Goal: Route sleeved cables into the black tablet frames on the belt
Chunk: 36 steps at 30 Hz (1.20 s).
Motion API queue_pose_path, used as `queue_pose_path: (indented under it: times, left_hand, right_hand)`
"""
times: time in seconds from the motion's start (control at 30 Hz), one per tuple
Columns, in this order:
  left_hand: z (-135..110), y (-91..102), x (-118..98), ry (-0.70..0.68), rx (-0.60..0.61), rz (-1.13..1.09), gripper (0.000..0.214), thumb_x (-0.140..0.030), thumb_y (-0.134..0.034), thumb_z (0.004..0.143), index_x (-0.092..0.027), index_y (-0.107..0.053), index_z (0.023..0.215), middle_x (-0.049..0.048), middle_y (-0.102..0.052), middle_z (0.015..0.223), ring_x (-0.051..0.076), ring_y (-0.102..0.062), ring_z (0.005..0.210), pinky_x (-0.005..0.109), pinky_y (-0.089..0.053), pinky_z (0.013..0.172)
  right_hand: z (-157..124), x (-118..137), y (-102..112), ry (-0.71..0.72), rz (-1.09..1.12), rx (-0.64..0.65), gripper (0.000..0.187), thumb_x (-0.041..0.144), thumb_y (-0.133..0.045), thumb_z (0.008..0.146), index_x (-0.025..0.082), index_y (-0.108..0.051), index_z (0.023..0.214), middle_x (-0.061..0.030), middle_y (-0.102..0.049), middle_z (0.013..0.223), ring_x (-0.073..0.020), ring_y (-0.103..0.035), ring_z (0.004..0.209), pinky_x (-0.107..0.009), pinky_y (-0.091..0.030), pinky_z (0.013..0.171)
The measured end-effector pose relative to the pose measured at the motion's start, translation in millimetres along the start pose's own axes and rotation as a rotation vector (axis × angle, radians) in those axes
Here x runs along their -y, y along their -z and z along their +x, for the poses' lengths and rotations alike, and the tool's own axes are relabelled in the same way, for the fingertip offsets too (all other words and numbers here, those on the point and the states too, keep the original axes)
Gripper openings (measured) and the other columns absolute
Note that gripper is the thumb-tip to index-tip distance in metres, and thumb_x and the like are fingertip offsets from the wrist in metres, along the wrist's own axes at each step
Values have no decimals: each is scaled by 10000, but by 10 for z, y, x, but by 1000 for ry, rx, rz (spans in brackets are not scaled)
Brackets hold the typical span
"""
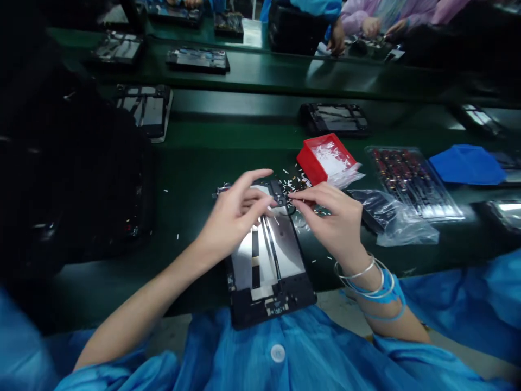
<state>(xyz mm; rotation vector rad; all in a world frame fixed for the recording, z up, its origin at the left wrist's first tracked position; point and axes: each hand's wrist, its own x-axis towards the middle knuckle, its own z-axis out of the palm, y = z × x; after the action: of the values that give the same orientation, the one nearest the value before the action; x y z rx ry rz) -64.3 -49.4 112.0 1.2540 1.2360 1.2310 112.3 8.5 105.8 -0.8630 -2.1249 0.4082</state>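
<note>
An opened tablet chassis with a silvery inner plate lies on the green bench in front of me, its near end over the bench edge. My left hand rests on its far end, thumb and fingers pinched near a small dark part, the index finger raised. My right hand pinches a tiny part I cannot make out at the chassis's far right corner. Bracelets and a blue strap circle my right wrist.
A red tray with white bits stands just beyond my right hand, small parts scattered beside it. Plastic bags, a component tray and a blue cloth lie right. More chassis sit on the conveyor. Other workers' hands show far back.
</note>
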Motion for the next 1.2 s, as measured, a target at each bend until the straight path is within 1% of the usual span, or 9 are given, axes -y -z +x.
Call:
queue_pose_path:
  times: [0.1,0.17,0.23,0.3,0.43,0.6,0.73,1.0,1.2]
  left_hand:
    - [-481,271,151,-199,-339,343,331,-211,-534,907,-202,-539,1237,53,-691,1027,169,-675,919,240,-542,698]
    - [-806,384,330,-283,-460,509,330,-162,-525,904,-219,-555,1228,54,-672,1111,179,-650,1003,265,-540,757]
    - [-1072,433,526,-329,-441,602,341,-137,-515,899,-218,-558,1227,67,-653,1159,196,-624,1062,306,-539,818]
    - [-1242,439,694,-361,-346,669,358,-139,-506,898,-206,-542,1247,94,-633,1193,219,-600,1106,364,-525,889]
    - [-1324,417,863,-454,-172,810,424,-207,-483,918,-168,-462,1339,167,-580,1266,269,-554,1179,428,-503,936]
    - [-1252,431,870,-495,-56,999,433,-303,-430,947,-140,-470,1346,208,-512,1347,317,-505,1240,444,-513,901]
    - [-1225,434,867,-497,-60,1083,411,-311,-435,946,-135,-510,1310,213,-527,1332,322,-522,1220,421,-521,858]
    - [-1233,423,833,-529,-104,1220,387,-287,-485,932,-138,-547,1284,217,-550,1318,334,-559,1185,393,-499,813]
    - [-1227,429,788,-516,-98,1297,348,-278,-518,926,-155,-568,1247,205,-571,1302,321,-580,1164,395,-479,811]
  right_hand:
    - [-42,180,-164,-354,404,128,72,225,-723,731,200,-705,796,-13,-714,752,-136,-635,653,-277,-515,580]
    - [-69,291,-316,-523,627,278,142,266,-766,672,184,-687,757,-19,-709,738,-140,-651,656,-267,-519,571]
    - [-89,369,-474,-629,734,409,185,283,-784,636,174,-669,731,-18,-696,708,-135,-650,648,-257,-509,562]
    - [-103,404,-608,-681,746,475,194,267,-784,624,169,-660,737,-12,-683,693,-125,-641,644,-250,-497,563]
    - [-112,386,-737,-669,652,426,202,267,-775,628,167,-653,755,-4,-668,691,-116,-621,652,-260,-487,590]
    - [-106,377,-756,-621,562,385,183,260,-764,641,168,-648,749,-5,-666,696,-119,-613,646,-270,-483,594]
    - [-99,381,-770,-588,534,390,133,219,-722,678,163,-641,767,-7,-673,698,-119,-623,644,-264,-488,588]
    - [-27,390,-674,-532,404,456,117,267,-694,737,165,-638,726,-13,-678,680,-120,-620,615,-253,-470,552]
    - [66,352,-640,-388,142,483,29,203,-682,732,179,-671,720,5,-650,679,-106,-551,626,-258,-419,601]
